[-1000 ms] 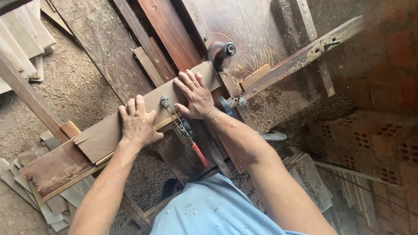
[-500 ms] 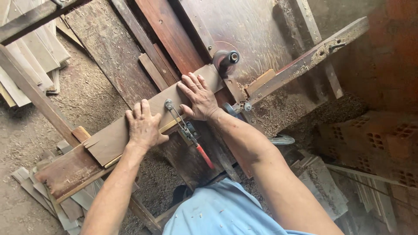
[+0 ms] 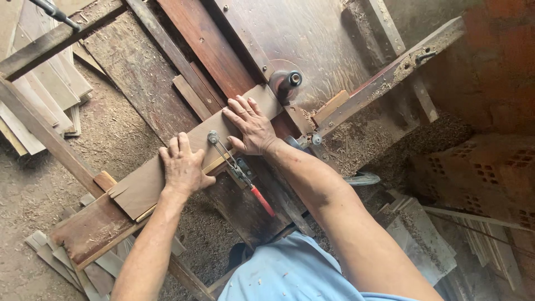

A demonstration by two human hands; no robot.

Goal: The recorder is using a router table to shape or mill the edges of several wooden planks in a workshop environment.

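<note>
Head view | left hand (image 3: 183, 166) and right hand (image 3: 252, 127), fingers spread and pressed flat on the wooden board (image 3: 195, 150), likely to pin it to the surface (image 3: 312, 39) | spindle cutter (image 3: 287, 83) just beyond right fingertips (red-handled clamp (image 3: 241, 174) between the hands)

Red-handled clamp lever (image 3: 262, 200) lay on the counter (image 3: 312, 39). Loose pale wood strips (image 3: 39, 106) were stacked at upper left, more offcuts (image 3: 61, 256) at lower left. Sawdust-covered floor (image 3: 111, 139). Perforated red bricks (image 3: 490, 167) were piled at right.
</note>
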